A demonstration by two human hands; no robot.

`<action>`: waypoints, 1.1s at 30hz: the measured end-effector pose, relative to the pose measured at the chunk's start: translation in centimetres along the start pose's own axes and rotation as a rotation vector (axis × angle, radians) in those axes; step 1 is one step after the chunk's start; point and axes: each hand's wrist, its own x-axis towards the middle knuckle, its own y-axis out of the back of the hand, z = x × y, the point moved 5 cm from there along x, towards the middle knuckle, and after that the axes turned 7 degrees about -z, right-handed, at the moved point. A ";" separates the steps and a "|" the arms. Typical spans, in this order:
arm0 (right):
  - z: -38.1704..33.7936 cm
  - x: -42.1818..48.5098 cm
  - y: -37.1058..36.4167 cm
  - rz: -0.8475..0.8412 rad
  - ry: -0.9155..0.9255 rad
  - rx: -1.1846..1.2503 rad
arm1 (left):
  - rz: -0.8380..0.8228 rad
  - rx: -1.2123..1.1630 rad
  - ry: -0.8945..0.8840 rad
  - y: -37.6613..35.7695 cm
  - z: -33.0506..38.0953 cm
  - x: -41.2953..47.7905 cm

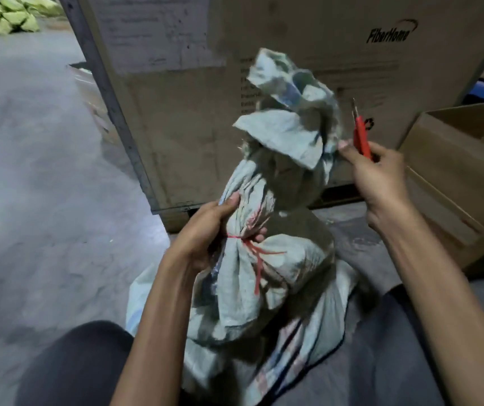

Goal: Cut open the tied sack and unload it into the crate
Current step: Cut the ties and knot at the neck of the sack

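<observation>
A pale woven sack (243, 291) stands between my knees on the floor. Its gathered neck is bound with a thin red string (257, 259), whose loose ends hang down the front. My left hand (205, 232) is closed around the neck just at the tie. The sack's floppy top (290, 112) rises above it. My right hand (377, 174) is raised to the right of that top, gripping a red-handled cutter (362, 134) with its blade pointing up. A fingertip of that hand touches the sack's top edge.
A large brown cardboard box (264, 39) printed "FiberHome" stands right behind the sack. An open cardboard box (454, 159) sits at the right. Grey concrete floor (29, 171) stretches to the left, with a heap of green-yellow bags (9, 16) at the far top left.
</observation>
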 end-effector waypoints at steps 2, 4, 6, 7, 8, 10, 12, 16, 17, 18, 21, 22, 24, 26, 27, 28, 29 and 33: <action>-1.0 -1.6 0.2 0.041 0.047 0.023 | -0.076 -0.215 -0.049 -0.9 0.8 0.0; -2.4 -3.1 -0.4 0.018 0.110 0.036 | -0.152 -0.385 -0.133 -1.4 2.0 -0.1; -3.8 -4.7 -1.7 -0.076 0.124 0.055 | -0.172 -0.469 -0.217 -1.2 3.1 -0.4; -4.4 -5.6 -2.3 -0.130 0.139 0.055 | -0.163 -0.477 -0.251 -0.8 3.5 -0.4; -5.0 -6.4 -2.8 -0.172 0.172 0.042 | -0.136 -0.474 -0.277 -0.4 3.7 -0.4; -5.6 -7.8 -3.3 -0.246 0.253 -0.041 | -0.049 -0.450 -0.327 0.2 4.2 -0.6; -5.8 -8.8 -3.7 -0.327 0.303 -0.159 | 0.072 -0.336 -0.373 0.7 4.8 -0.9; -5.7 -9.6 -4.1 -0.385 0.377 -0.338 | 0.385 0.087 -0.475 2.5 6.2 -2.2; -5.7 -9.8 -4.3 -0.384 0.411 -0.379 | 0.409 0.128 -0.492 2.8 6.4 -2.4; -5.7 -10.0 -4.5 -0.377 0.441 -0.431 | 0.410 0.135 -0.498 2.9 6.6 -2.5; -5.1 -10.1 -5.0 -0.313 0.507 -0.610 | 0.388 0.078 -0.494 3.2 6.5 -2.6; -5.0 -10.2 -5.1 -0.293 0.521 -0.655 | 0.381 0.046 -0.498 3.2 6.5 -2.7; -4.8 -10.3 -5.3 -0.265 0.562 -0.739 | 0.342 -0.015 -0.521 3.4 6.5 -2.6; -4.6 -10.4 -5.7 -0.250 0.599 -0.782 | 0.316 -0.097 -0.532 3.5 6.6 -2.9; -4.6 -10.4 -5.8 -0.239 0.609 -0.785 | 0.309 -0.143 -0.528 3.6 6.6 -3.0; -4.6 -10.5 -5.8 -0.228 0.614 -0.781 | 0.303 -0.181 -0.521 3.6 6.7 -3.2; -4.7 -10.5 -5.8 -0.216 0.619 -0.774 | 0.301 -0.210 -0.511 3.4 6.8 -3.4; -5.1 -10.6 -5.8 -0.177 0.621 -0.722 | 0.273 -0.285 -0.503 2.8 6.9 -3.5</action>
